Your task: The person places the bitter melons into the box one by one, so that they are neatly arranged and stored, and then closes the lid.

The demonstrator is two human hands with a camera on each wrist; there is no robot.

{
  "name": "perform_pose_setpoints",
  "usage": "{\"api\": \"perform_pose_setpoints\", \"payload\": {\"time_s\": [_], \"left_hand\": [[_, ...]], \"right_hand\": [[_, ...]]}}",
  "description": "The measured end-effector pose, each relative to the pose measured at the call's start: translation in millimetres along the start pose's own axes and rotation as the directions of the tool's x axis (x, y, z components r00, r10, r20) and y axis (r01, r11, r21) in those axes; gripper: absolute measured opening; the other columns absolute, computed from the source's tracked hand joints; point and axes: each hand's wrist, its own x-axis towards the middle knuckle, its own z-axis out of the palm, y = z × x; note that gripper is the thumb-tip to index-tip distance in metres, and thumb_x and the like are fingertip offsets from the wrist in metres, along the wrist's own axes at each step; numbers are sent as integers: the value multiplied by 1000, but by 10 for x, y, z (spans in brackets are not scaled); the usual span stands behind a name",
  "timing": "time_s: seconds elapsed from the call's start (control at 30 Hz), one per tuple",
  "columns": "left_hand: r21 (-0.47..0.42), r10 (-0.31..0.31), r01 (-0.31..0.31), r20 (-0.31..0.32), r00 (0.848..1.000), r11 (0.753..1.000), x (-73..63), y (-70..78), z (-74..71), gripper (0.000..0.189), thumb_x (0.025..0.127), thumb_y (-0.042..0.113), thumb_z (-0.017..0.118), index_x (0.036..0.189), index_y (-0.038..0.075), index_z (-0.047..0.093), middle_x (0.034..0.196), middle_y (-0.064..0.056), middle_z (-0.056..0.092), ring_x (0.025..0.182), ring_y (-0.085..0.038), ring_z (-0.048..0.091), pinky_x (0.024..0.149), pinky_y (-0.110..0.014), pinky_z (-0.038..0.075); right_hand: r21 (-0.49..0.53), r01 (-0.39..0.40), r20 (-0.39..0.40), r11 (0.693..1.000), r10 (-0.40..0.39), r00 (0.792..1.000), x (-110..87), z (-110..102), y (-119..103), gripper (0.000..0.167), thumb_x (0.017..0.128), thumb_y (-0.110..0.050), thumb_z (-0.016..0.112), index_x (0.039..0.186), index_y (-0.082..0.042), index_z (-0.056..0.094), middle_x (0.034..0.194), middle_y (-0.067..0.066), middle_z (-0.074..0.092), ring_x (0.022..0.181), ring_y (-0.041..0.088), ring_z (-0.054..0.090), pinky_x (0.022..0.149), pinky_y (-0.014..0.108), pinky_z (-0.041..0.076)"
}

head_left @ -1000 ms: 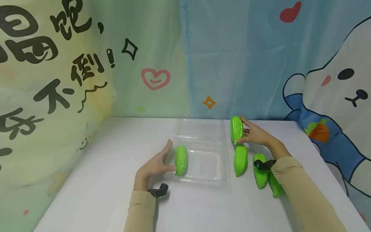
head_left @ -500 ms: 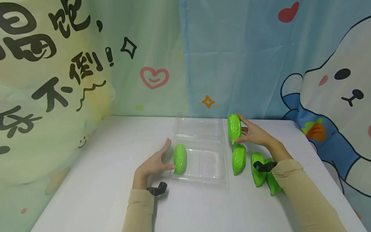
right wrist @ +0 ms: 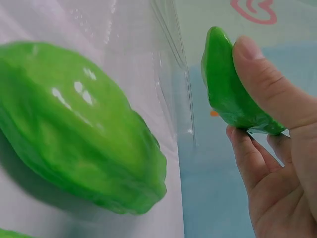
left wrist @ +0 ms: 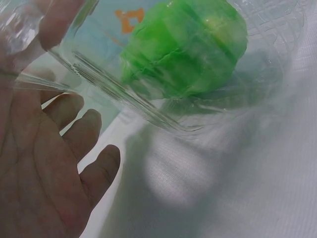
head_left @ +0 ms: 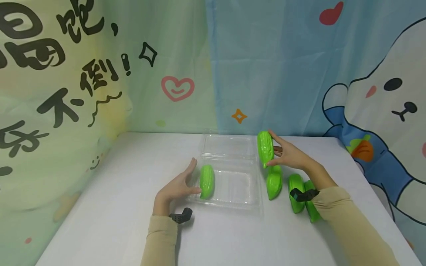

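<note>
In the head view my right hand (head_left: 288, 153) holds a glossy green toy bitter melon (head_left: 265, 148) between thumb and fingers, right of the clear plastic box (head_left: 233, 202). Another bitter melon (head_left: 274, 182) lies on the table just below it; in the right wrist view that one fills the left side. My left hand (head_left: 176, 188) touches the left side of the box, its thumb and fingers spread and fairly straight. Inside the box, along its left wall, lies one bitter melon (left wrist: 188, 49), seen through the plastic in the left wrist view.
Two more bitter melons, a nearer one (head_left: 296, 203) and one beside it (head_left: 313, 208), lie under my right wrist, partly covered by the black wrist camera. The box lid (head_left: 229, 146) lies folded back. A printed curtain (head_left: 266, 66) stands behind the white table (head_left: 233, 240).
My right hand moves a little left with the bitter melon, toward the box. The left hand stays at the box's left side.
</note>
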Motion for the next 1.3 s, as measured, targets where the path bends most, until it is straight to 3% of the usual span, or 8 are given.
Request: {"api": "perform_pose_setpoints", "payload": {"time_s": [0.2, 0.37, 0.43, 0.87, 1.3], "left_hand": [[-6, 6, -6, -5, 1000, 1000, -28, 75, -10, 116, 71, 41, 80, 154, 16, 3, 160, 3, 0, 148, -16, 4, 122, -40, 11], [-12, -11, 11, -4, 1000, 1000, -22, 76, 7, 117, 70, 39, 81, 154, 18, 3, 161, 3, 1, 148, -16, 4, 121, -40, 10], [-10, -13, 13, -4, 1000, 1000, 5, 13, 24, 119, 68, 43, 82, 154, 20, 2, 160, 6, 0, 148, -13, 3, 121, -38, 11], [-24, 0, 0, -9, 1000, 1000, 2, -29, 24, 119, 68, 43, 82, 154, 18, 3, 160, 6, 0, 148, -14, 4, 121, -38, 10], [-35, 4, -4, -7, 1000, 999, 3, -18, 23, 120, 68, 42, 82, 154, 16, 2, 160, 6, 0, 147, -13, 3, 121, -37, 9]], "right_hand": [[13, 27, 15, 1000, -27, 1000, -3, 72, -56, 120, 70, -34, 83, 149, -41, -6, 160, 3, -6, 141, 38, 27, 109, 42, 36], [39, 51, 28, 998, -52, 998, -37, 163, -88, 119, 69, -32, 83, 149, -42, -4, 160, 1, -6, 141, 38, 27, 108, 41, 38], [45, 66, 38, 997, -67, 997, -52, 199, -93, 118, 70, -32, 83, 150, -41, -4, 161, 2, -6, 140, 39, 27, 107, 40, 38], [69, 122, 47, 990, -126, 991, -170, 435, -265, 122, 66, -27, 85, 153, -30, 0, 161, 7, 1, 138, 36, 33, 101, 32, 45], [98, 172, 34, 980, -176, 984, -187, 819, -422, 122, 65, -29, 86, 154, -23, 2, 161, 5, 4, 136, 35, 38, 105, 35, 42]]}}
